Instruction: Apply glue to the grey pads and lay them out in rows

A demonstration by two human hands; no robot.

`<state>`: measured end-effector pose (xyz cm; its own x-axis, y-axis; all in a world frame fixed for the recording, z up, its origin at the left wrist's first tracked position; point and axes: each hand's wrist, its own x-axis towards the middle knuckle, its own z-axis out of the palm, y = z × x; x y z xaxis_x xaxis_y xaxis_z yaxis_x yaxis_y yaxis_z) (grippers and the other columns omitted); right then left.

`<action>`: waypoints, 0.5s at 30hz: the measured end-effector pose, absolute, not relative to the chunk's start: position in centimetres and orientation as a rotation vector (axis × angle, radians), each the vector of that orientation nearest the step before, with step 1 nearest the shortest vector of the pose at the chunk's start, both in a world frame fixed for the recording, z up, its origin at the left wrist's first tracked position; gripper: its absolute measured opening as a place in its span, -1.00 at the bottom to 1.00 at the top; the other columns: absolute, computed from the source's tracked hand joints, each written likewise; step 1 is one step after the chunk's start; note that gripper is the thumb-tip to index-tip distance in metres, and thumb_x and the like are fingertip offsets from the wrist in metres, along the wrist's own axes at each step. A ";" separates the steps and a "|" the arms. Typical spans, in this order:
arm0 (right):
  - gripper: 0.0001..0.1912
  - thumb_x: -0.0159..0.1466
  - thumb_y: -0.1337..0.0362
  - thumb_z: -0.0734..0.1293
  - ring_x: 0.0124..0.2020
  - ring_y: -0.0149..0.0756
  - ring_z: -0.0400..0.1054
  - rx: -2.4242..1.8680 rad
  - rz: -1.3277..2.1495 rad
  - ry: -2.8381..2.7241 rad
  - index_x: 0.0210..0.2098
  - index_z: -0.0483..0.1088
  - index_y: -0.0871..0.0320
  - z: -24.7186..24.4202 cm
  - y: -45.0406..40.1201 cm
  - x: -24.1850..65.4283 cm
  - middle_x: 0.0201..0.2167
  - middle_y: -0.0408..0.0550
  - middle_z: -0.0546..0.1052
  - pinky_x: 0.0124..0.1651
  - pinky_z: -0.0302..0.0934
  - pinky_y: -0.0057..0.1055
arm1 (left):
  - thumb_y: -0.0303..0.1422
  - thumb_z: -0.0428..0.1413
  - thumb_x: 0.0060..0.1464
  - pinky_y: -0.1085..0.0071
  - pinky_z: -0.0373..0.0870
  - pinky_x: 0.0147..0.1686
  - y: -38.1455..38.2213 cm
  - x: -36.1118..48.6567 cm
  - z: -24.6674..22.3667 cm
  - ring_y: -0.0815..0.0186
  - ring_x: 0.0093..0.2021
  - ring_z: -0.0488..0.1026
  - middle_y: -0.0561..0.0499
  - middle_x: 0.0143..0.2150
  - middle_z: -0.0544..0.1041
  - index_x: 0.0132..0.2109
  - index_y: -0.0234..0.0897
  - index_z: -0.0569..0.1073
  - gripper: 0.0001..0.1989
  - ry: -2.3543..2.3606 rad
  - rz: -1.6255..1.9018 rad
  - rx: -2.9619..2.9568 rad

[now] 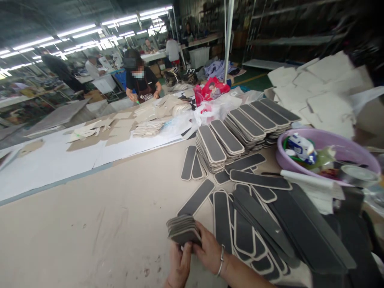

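A stack (183,229) of grey pieces is grasped by both hands, left (180,262) from below, right (209,247) at its side, above the table (120,224). Loose strips (223,220) with pale edges are scattered just beside it. Beyond them, neat piles (211,146) are set near a purple basin (328,154). Across the table, pale sheets (150,114) are handled by a person (142,80).

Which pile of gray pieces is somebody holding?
The pile gripped by the left hand and right hand, near the bottom middle; the other piles sit on the table.
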<state>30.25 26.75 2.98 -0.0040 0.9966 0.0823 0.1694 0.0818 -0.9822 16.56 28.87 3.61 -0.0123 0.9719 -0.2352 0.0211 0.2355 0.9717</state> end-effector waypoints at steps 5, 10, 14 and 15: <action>-0.52 0.14 0.32 0.30 -0.02 -0.14 0.36 -1.333 1.260 -1.233 0.07 0.26 0.16 4.7 29.3 32.8 -0.07 0.04 0.47 0.10 0.21 -0.17 | 0.01 0.06 0.03 0.23 0.31 0.07 37.2 18.3 5.6 0.06 0.06 0.39 -0.11 -0.03 0.52 -0.06 -0.23 0.48 -0.53 1.320 0.948 1.127; -0.51 0.13 0.29 0.31 0.05 -0.13 0.32 -1.345 1.380 -1.174 0.07 0.29 0.14 3.7 28.8 35.6 0.03 0.06 0.43 0.17 0.15 -0.17 | -0.17 0.03 0.10 0.28 0.24 0.09 49.3 22.6 4.8 0.14 0.06 0.39 -0.15 0.00 0.51 -0.07 -0.29 0.45 -0.65 1.565 0.800 1.369; -0.48 0.13 0.26 0.32 0.07 -0.11 0.33 -1.415 1.439 -1.145 0.10 0.28 0.14 1.6 27.1 37.3 0.07 0.09 0.42 0.19 0.13 -0.13 | -0.29 0.16 -0.02 0.24 0.17 0.14 54.9 25.6 2.0 0.04 0.12 0.35 -0.29 0.00 0.50 -0.10 -0.37 0.46 -0.67 1.635 0.710 1.406; -0.47 0.14 0.23 0.31 0.08 -0.10 0.31 -1.416 1.457 -1.124 0.11 0.26 0.15 1.0 26.7 37.7 0.08 0.10 0.41 0.20 0.12 -0.12 | -0.31 0.18 -0.04 0.25 0.16 0.14 55.6 26.1 1.4 0.03 0.13 0.35 -0.31 -0.01 0.50 -0.11 -0.38 0.46 -0.66 1.646 0.684 1.420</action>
